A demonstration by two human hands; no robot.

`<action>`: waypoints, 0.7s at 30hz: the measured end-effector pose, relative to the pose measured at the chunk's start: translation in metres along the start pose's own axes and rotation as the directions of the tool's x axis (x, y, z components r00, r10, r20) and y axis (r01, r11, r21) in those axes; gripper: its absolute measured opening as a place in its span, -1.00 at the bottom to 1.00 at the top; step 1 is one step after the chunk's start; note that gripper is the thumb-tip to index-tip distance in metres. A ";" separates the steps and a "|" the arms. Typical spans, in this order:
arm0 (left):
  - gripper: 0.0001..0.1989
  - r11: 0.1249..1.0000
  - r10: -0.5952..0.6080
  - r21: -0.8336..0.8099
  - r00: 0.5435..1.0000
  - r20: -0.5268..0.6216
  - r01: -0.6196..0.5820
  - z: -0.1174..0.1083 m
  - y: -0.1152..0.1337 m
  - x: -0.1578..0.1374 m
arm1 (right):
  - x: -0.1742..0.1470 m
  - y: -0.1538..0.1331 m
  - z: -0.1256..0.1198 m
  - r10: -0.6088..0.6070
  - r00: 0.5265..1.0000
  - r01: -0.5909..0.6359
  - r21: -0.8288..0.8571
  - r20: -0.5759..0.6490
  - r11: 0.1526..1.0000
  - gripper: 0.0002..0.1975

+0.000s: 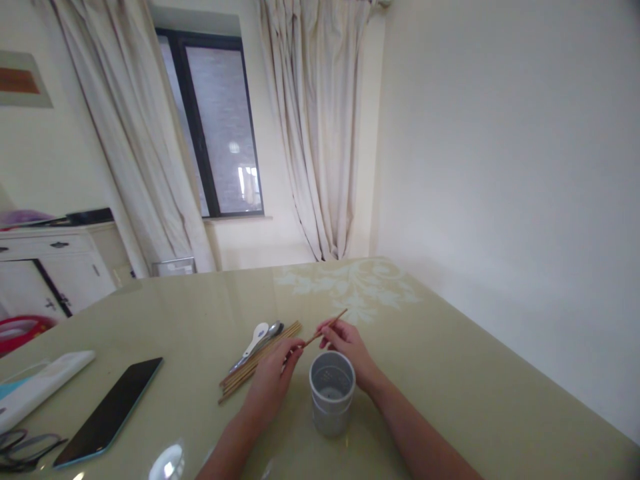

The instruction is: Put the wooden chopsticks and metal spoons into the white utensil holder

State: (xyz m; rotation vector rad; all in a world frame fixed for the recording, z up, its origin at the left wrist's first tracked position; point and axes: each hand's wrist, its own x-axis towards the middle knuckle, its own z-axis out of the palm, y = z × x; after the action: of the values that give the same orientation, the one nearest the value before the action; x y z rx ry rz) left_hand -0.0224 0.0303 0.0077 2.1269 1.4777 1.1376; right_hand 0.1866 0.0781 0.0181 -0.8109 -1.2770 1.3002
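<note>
On your table [450, 373], far left, you see a dark phone [111, 410] lying flat, glasses [25, 447] at the near edge, and a white case [40, 383]. Beyond hang cream curtains [320, 133] flanking a window [215, 127], with a white cabinet [50, 267].

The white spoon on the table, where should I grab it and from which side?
Take the white spoon by its handle, the slim end that runs toward you and to the left, coming from above on the left side. Its bowl points away, a metal spoon lies against its right side, and the chopsticks crowd that flank too. The left hand is nearest; a pinch grip seems best.
</note>
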 end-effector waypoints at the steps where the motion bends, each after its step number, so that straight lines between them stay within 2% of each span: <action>1: -0.68 0.999 -0.010 0.048 1.000 -0.028 0.012 -0.003 -0.003 0.001 | 0.003 -0.004 -0.006 -0.053 0.992 0.057 0.029 -0.114 0.998 -0.49; 4: -0.70 0.949 -0.093 0.295 0.992 -0.084 0.114 -0.016 -0.012 0.003 | 0.010 -0.021 -0.031 -0.151 0.891 0.229 0.136 -0.428 0.964 -0.51; 6: -0.71 0.856 -0.173 0.483 0.983 -0.068 0.184 -0.023 -0.015 0.003 | 0.011 -0.034 -0.048 -0.174 0.844 0.314 0.204 -0.507 0.928 -0.50; 7: -0.71 0.803 -0.209 0.560 0.976 -0.058 0.205 -0.026 -0.015 0.002 | 0.010 -0.040 -0.054 -0.188 0.835 0.341 0.217 -0.518 0.915 -0.51; 9: -0.72 0.721 -0.262 0.657 0.964 -0.037 0.221 -0.029 -0.013 0.001 | 0.006 -0.048 -0.059 -0.220 0.847 0.362 0.223 -0.483 0.905 -0.54; 12: -0.75 0.694 -0.315 0.683 0.949 0.005 0.226 -0.031 -0.010 0.000 | 0.000 -0.052 -0.050 -0.256 0.895 0.341 0.189 -0.366 0.921 -0.56; 15: -0.76 0.712 -0.343 0.659 0.939 0.025 0.242 -0.031 -0.011 0.001 | -0.005 -0.048 -0.036 -0.253 0.939 0.282 0.100 -0.232 0.954 -0.54; 18: -0.78 0.771 -0.347 0.584 0.937 0.049 0.255 -0.027 -0.014 0.003 | -0.009 -0.042 -0.026 -0.212 0.971 0.213 -0.007 -0.108 0.977 -0.55; 21: -0.81 0.837 -0.296 0.503 0.951 0.086 0.215 -0.022 -0.017 0.003 | -0.013 -0.041 -0.019 -0.151 0.988 0.148 -0.058 -0.037 0.987 -0.59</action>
State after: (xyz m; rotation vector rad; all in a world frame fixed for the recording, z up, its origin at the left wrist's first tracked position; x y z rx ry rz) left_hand -0.0490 0.0360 0.0118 2.1591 2.0620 0.5128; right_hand 0.2162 0.0630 0.0508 -0.7619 -1.3198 1.1272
